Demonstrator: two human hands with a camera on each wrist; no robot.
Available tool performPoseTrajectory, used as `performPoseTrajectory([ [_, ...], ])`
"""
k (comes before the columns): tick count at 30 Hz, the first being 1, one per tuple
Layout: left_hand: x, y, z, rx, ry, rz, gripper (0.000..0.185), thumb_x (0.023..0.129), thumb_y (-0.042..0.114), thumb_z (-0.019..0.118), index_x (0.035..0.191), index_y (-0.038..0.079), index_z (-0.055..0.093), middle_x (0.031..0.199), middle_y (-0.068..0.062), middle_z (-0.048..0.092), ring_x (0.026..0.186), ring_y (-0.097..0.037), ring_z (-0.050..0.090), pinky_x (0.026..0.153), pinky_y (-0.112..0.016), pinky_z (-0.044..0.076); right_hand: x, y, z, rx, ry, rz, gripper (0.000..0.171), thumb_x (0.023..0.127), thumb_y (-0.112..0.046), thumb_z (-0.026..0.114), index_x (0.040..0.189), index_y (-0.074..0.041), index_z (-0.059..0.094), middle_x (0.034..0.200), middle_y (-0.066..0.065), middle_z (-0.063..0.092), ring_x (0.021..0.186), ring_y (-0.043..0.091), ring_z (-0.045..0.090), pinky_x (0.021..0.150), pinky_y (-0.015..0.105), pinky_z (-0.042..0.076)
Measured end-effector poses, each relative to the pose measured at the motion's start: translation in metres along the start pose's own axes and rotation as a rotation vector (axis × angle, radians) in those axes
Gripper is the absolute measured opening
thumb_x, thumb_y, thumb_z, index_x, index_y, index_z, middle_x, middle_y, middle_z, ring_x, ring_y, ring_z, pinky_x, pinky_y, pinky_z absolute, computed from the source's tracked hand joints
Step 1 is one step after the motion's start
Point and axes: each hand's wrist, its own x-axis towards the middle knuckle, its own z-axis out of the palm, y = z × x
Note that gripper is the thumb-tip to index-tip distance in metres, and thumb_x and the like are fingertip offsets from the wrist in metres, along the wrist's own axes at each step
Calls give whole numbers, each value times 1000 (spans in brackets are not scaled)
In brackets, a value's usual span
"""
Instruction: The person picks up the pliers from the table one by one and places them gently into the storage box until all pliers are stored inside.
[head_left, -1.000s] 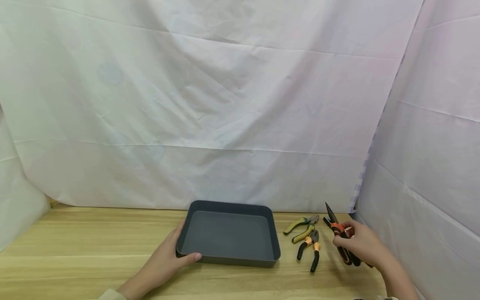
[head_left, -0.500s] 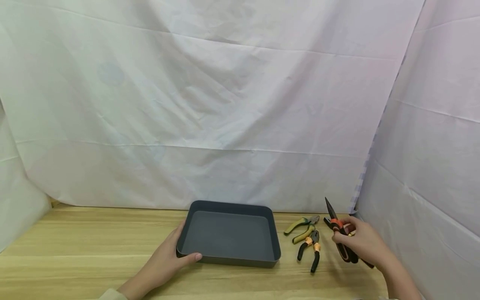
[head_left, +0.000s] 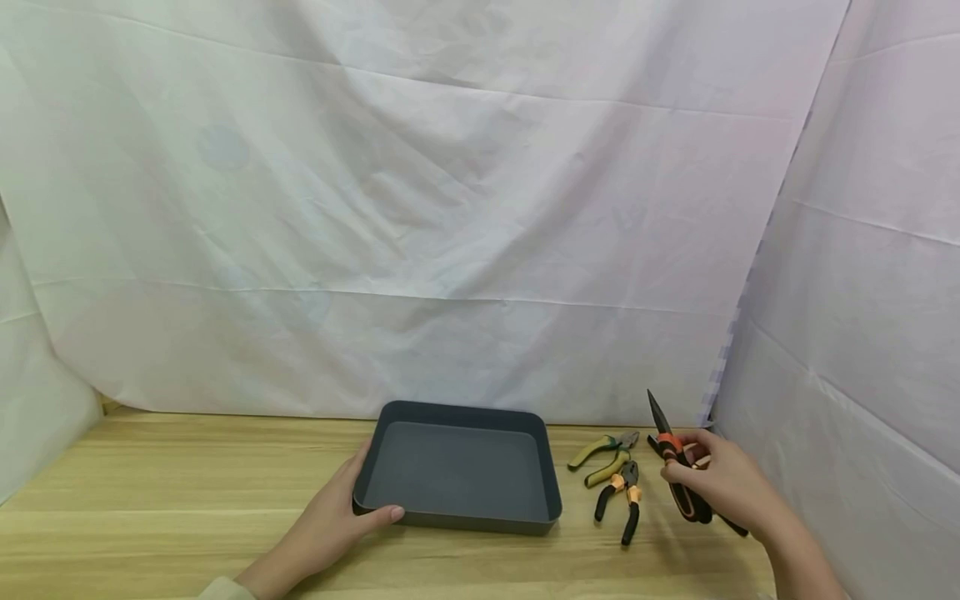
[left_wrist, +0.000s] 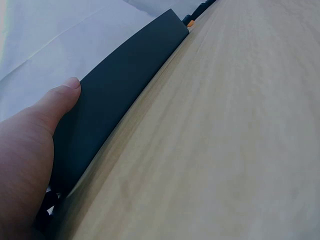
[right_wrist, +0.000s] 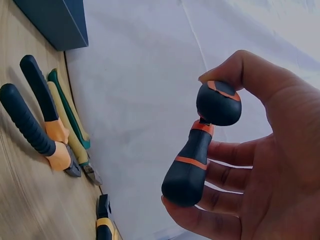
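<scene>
My left hand (head_left: pixel 322 525) grips the near left corner of a dark grey rectangular tray (head_left: pixel 457 475). Its thumb presses the tray's front wall (left_wrist: pixel 107 107) in the left wrist view. To the right, my right hand (head_left: pixel 735 483) holds long-nose pliers (head_left: pixel 671 447) above the table, pointed jaws up and away. Thumb and fingers are around the black handles with orange bands (right_wrist: pixel 185 175). Beneath them lies another tool with black jaws and a yellow-banded handle (right_wrist: pixel 104 222), partly hidden by the hand in the head view.
Between tray and right hand lie yellow-green handled pliers (head_left: pixel 607 458) and black-and-orange handled pliers (head_left: pixel 626 496), close together. The wooden table (head_left: pixel 187 483) ends at a white cloth backdrop (head_left: pixel 450 208). A white side wall (head_left: pixel 877 333) stands close to my right arm.
The long-nose pliers have risen slightly in my right hand, and more of the tool beneath shows. My left hand and the tray have stayed put.
</scene>
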Motion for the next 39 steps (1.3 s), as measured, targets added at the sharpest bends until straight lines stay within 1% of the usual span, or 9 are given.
performPoseTrajectory([
  [4,0,0,0,-1,-3,-4,114,81,66,74,165,21,11,168,-16,22,152,-43,30,113,-65,36,-2,-5,0,33,-2,-3,71,91,-43,72,145,-2,49,114,12,64,95,21,66,66,33,55],
  [8,-1,1,-1,5,-2,-9,115,81,66,74,165,20,11,168,-16,22,152,-43,30,114,-65,36,-3,-11,2,97,-18,-7,70,91,-40,73,145,-2,50,111,12,64,89,18,66,64,33,56],
  [13,-1,1,-1,7,-3,-9,114,81,66,74,165,20,11,168,-16,23,152,-43,30,114,-65,36,-5,-18,5,158,-37,3,67,91,-36,73,144,-2,50,112,11,64,88,16,65,63,34,57],
  [25,-1,1,0,2,3,0,114,81,66,74,165,22,11,168,-16,23,151,-43,31,113,-65,37,-9,-24,8,210,-46,-21,67,91,-34,74,144,-1,49,114,13,62,88,17,66,61,36,58],
  [32,-1,1,1,3,5,0,114,81,66,74,165,22,11,168,-16,24,151,-43,32,113,-65,37,-9,-27,10,197,-45,-34,63,90,-32,74,142,-4,51,112,12,63,86,17,66,61,35,58],
  [39,0,1,0,3,1,0,113,81,66,73,165,23,11,168,-16,25,150,-43,33,112,-65,38,-11,-32,11,256,-74,-48,61,91,-28,72,143,-4,50,112,13,62,90,18,67,61,37,59],
])
